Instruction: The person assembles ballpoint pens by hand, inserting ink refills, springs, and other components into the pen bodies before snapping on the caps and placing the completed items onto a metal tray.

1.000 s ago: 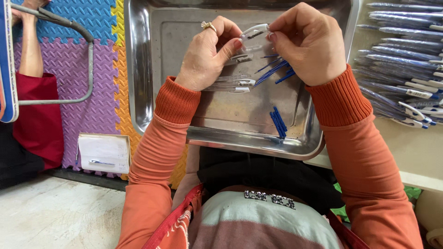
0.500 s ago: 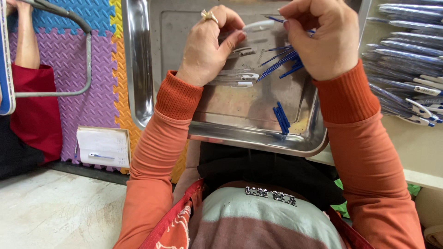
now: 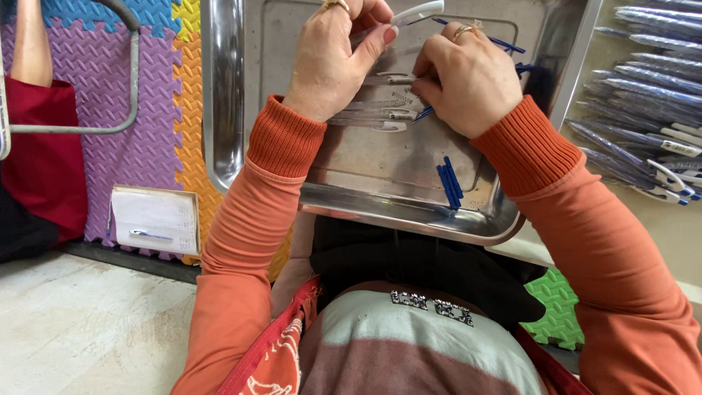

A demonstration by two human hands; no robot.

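A steel tray (image 3: 227,110) rests on my lap with pen parts in it. My left hand (image 3: 333,62) pinches a clear pen barrel with a white tip (image 3: 417,12) above the tray's far end. My right hand (image 3: 468,77) is closed around thin blue refills (image 3: 504,44) just right of the barrel, close to the left hand. Two loose blue refills (image 3: 448,184) lie near the tray's front rim. Clear barrels with small springs (image 3: 376,117) lie under my hands.
A heap of finished clear and blue pens (image 3: 643,110) lies at the right. Coloured foam mats (image 3: 146,110) cover the floor on the left, with a white paper pad and pen (image 3: 153,219). Another person's arm (image 3: 33,40) and red garment are at far left, beside a grey metal tube frame (image 3: 131,80).
My view has shifted so the tray sits lower and larger. Both hands have lifted toward the tray's far end, and the barrel with the white tip has come up between them.
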